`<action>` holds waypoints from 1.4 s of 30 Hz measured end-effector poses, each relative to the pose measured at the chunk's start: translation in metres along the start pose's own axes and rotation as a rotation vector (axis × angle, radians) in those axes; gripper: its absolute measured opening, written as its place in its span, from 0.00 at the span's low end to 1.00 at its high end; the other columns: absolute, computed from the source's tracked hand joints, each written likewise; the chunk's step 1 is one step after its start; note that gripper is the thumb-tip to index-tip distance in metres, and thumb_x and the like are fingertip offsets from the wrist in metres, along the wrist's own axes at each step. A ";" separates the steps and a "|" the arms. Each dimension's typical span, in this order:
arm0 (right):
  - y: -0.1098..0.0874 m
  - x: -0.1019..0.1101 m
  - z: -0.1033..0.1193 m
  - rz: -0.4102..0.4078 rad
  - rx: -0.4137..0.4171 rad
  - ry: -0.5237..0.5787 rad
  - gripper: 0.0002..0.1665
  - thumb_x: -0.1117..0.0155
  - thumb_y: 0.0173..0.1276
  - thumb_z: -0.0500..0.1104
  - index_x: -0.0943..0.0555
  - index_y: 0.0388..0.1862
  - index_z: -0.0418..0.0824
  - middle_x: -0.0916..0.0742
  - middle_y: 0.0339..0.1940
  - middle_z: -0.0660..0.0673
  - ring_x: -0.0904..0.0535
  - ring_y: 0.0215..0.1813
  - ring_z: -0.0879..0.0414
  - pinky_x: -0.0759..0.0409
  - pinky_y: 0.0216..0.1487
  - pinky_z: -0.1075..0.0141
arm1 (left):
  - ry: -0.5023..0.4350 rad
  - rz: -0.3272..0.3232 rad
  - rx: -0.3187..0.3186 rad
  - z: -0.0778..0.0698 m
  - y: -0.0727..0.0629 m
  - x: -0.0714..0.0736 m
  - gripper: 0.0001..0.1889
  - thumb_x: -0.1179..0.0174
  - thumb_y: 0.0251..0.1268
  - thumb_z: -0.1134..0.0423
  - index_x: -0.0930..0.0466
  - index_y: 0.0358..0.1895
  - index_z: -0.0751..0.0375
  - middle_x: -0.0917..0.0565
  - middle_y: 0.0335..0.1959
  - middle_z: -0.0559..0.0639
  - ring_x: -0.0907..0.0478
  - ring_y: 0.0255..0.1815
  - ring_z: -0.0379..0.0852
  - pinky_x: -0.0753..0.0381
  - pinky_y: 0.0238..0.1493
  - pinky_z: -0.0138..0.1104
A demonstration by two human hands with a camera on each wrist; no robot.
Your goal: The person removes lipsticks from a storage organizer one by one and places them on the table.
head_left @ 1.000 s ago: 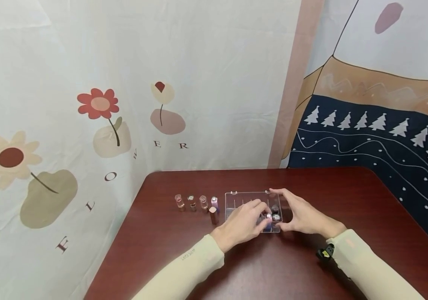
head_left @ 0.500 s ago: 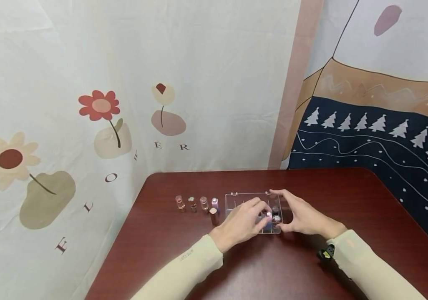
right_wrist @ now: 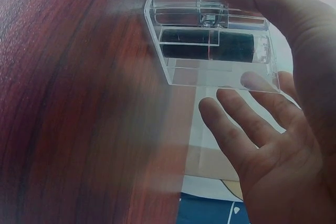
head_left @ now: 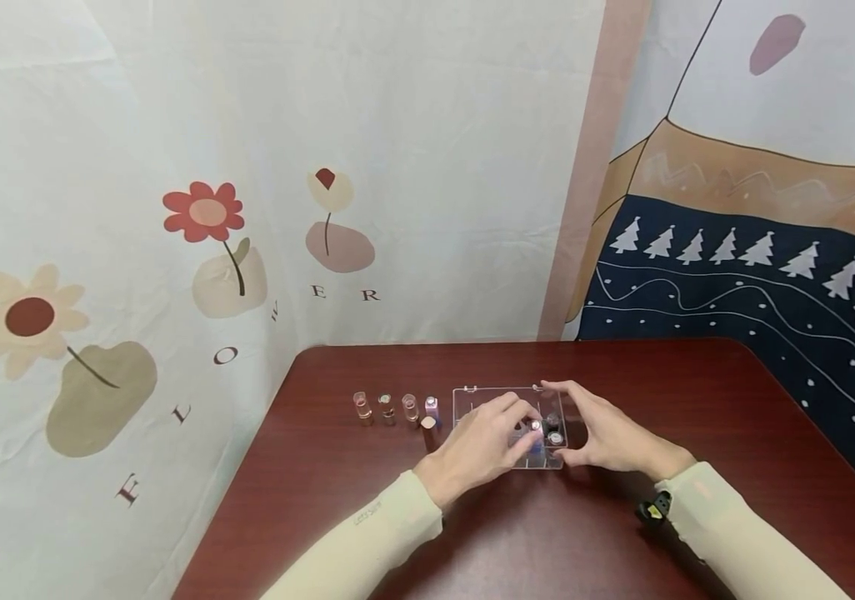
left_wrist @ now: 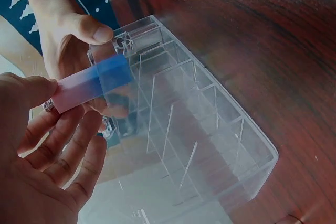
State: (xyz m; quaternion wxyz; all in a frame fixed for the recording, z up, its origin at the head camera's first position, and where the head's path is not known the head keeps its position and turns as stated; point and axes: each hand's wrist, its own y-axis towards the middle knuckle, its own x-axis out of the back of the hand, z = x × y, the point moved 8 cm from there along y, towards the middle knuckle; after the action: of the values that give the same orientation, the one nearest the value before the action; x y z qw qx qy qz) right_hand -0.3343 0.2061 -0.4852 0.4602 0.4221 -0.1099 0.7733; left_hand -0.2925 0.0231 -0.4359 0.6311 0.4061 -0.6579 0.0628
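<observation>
My left hand [head_left: 483, 442] pinches a lipstick tube [left_wrist: 92, 82], pink fading to blue, between thumb and fingers. The tube's blue end is inside the clear divided box [left_wrist: 212, 80], over a compartment near its right end. With thumb and fingers spread across that end, my right hand [head_left: 607, 429] holds the box. Two other tubes lie in neighbouring compartments in the right wrist view: a dark one [right_wrist: 231, 46] and a clear one [right_wrist: 176, 1]. Several compartments toward the box's left hold nothing; in the head view my left hand hides part of them.
Left of the box, several lipsticks stand in a row on the dark red table [head_left: 532, 542], among them a clear pinkish one [head_left: 363, 408] and a pink-and-lilac one [head_left: 432, 407]. A brown tube [head_left: 428, 433] stands in front, close to my left wrist. Patterned cloths hang behind.
The pink-and-blue lipstick tube has sunk slightly lower at the box, with my left hand still pinching it. My right hand keeps its hold; the head view has shifted a little.
</observation>
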 end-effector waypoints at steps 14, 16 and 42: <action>-0.001 0.000 0.001 0.000 -0.016 -0.003 0.66 0.06 0.60 0.39 0.36 0.92 0.48 0.15 0.80 0.40 0.10 0.75 0.38 0.11 0.74 0.37 | -0.082 -0.111 -0.041 0.000 -0.005 0.019 0.13 0.26 0.85 0.59 0.13 0.62 0.56 0.10 0.52 0.49 0.12 0.40 0.40 0.12 0.48 0.22; -0.001 0.000 0.001 0.003 -0.025 -0.002 0.66 0.06 0.60 0.40 0.36 0.92 0.49 0.15 0.80 0.40 0.10 0.76 0.37 0.11 0.74 0.37 | -0.090 -0.131 -0.047 0.001 -0.005 0.023 0.13 0.26 0.84 0.60 0.14 0.62 0.57 0.09 0.52 0.49 0.11 0.42 0.41 0.10 0.49 0.24; 0.000 0.000 0.005 -0.005 0.000 0.011 0.65 0.06 0.61 0.38 0.35 0.91 0.47 0.15 0.81 0.39 0.10 0.75 0.37 0.11 0.74 0.37 | -0.185 -0.225 -0.035 0.022 -0.028 0.056 0.09 0.23 0.81 0.65 0.13 0.54 0.59 0.10 0.46 0.50 0.06 0.47 0.43 0.07 0.56 0.26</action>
State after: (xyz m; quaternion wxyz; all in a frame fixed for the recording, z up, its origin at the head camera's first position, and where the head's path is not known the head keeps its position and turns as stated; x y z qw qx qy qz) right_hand -0.3317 0.2029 -0.4817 0.4630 0.4180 -0.1061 0.7744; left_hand -0.2853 -0.0345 -0.4027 0.5778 0.4704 -0.6645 -0.0575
